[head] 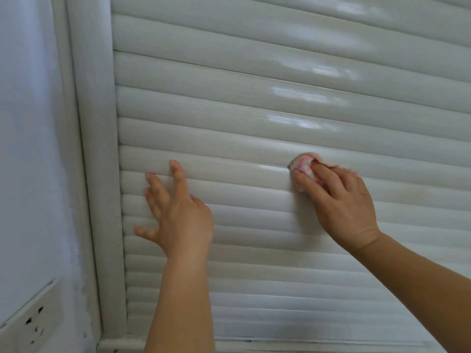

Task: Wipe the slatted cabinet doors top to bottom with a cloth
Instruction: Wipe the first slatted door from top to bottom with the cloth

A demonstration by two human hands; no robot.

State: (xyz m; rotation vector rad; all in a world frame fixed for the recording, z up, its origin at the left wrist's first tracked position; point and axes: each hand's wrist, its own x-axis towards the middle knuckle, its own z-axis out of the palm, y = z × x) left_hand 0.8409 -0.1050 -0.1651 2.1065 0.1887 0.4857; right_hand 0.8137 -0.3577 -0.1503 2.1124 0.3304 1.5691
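Observation:
A white slatted cabinet door (254, 103) with glossy horizontal slats fills most of the view. My right hand (341, 202) presses a bunched pink-and-white cloth (304, 165) against a slat at mid height, right of centre; most of the cloth is hidden under my fingers. My left hand (175, 212) lies flat on the slats to the left, fingers spread, holding nothing. Wet shiny patches show on the slats above the cloth.
The door's white vertical frame (96, 149) runs down the left side, with a white wall (33, 123) beyond it. A white wall socket (33, 319) sits at the lower left. A bottom rail (122, 343) closes the door frame below.

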